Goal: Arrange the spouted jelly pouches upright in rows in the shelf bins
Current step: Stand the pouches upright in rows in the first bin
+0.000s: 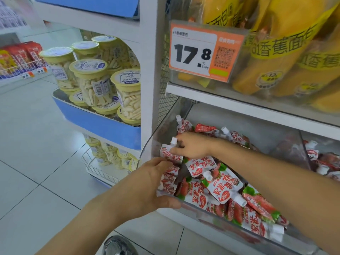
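Gripping an upright pouch (pixel 170 153) with my right hand (pixel 193 145), my left hand (pixel 147 183) clasps pouches at the bin (pixel 230 229) corner, below a "17.8" tag (pixel 195 54).

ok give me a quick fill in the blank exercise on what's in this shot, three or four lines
1. The pouch pinched by the right hand has a ____ cap.
2. The left hand steadies pouches at the ____ end of the clear bin.
3. The big digits on the orange price tag read ____.
4. The tubs in the blue tray have ____ lids.

Missing words: white; left; 17.8; yellow
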A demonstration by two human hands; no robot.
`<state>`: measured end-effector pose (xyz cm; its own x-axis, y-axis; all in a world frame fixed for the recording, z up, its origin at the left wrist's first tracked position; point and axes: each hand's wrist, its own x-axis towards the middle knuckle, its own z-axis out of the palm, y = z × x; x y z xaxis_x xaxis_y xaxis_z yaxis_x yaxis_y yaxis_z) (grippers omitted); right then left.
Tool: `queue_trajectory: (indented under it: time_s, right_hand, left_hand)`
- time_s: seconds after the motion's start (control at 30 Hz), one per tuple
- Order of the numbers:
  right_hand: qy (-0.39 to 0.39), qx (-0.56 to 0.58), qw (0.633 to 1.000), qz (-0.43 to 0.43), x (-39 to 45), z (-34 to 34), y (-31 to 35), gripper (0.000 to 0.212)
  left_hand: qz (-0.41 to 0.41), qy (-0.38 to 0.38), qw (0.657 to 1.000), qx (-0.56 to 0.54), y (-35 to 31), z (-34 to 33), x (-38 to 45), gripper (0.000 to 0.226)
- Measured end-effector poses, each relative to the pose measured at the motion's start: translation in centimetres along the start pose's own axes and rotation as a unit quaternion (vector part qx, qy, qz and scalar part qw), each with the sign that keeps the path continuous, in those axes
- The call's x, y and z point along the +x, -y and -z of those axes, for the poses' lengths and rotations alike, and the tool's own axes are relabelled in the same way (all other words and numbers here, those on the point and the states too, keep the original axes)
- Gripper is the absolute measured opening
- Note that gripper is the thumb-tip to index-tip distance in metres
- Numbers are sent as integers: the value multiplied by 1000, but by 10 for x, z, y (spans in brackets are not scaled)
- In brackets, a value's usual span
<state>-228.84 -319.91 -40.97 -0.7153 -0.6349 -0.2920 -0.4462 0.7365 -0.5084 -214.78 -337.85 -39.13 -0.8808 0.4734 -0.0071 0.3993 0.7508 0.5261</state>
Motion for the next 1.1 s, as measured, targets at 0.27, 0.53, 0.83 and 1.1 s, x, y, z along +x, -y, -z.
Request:
queue_trajectory:
  time_s: [0.27,0.53,0.83,1.1]
  right_hand:
    - [119,90,988,26,-12,4,3,37]
    - [138,-65,988,4,-42,11,10,61]
    - [101,-176,978,-38,-86,26,19,84]
    - [-135,0,990,-33,-52,14,12,62]
  left_hand:
    - [5,-61,998,-19,-11,-5,13,78]
    - [36,-48,998,24,-7,-11,34,74]
    - [50,-31,997,53,-11,-9,35,63]
    - [61,-74,991,92,-8,-12,38,37]
